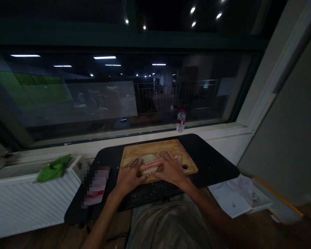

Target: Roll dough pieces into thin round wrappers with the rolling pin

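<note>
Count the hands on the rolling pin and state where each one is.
2. The left hand is at the left end of the rolling pin; the right hand lies across its right part. No other hand shows.

Wide window [155, 39] fills the front; bright lights [104, 57] show in dark glass [101, 100]. White sill [217, 129] runs below. Ribbed white radiator [38, 204] stands at left, grey wall [287, 135] at right. Floor [62, 238] is brown; room is dim.
</note>
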Tool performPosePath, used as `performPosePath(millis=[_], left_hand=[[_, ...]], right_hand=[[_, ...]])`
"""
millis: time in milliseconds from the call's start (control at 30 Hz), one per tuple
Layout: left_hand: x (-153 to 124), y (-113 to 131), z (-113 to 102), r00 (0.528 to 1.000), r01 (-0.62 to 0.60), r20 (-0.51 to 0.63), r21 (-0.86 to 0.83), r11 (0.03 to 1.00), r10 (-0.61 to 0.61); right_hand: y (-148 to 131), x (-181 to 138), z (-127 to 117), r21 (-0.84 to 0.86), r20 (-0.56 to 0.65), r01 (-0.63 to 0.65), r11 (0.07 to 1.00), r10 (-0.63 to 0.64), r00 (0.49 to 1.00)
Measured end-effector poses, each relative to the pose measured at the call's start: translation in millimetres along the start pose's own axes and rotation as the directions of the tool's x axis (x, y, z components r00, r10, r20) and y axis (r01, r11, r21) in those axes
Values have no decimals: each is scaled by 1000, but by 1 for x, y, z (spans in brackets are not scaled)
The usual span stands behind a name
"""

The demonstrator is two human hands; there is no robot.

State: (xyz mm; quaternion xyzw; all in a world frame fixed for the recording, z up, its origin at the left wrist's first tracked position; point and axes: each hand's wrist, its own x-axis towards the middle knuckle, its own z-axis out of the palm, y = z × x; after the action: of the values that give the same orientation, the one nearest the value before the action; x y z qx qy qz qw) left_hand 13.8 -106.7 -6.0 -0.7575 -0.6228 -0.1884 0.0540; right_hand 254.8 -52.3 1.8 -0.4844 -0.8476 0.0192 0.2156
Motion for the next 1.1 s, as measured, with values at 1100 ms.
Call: performPosePath(millis=[1100], left_hand=[[7,-18,2,993,-102,41,-157,982,110]], right_hand=[[-10,18,-12,137,148,318,938,-337,930]])
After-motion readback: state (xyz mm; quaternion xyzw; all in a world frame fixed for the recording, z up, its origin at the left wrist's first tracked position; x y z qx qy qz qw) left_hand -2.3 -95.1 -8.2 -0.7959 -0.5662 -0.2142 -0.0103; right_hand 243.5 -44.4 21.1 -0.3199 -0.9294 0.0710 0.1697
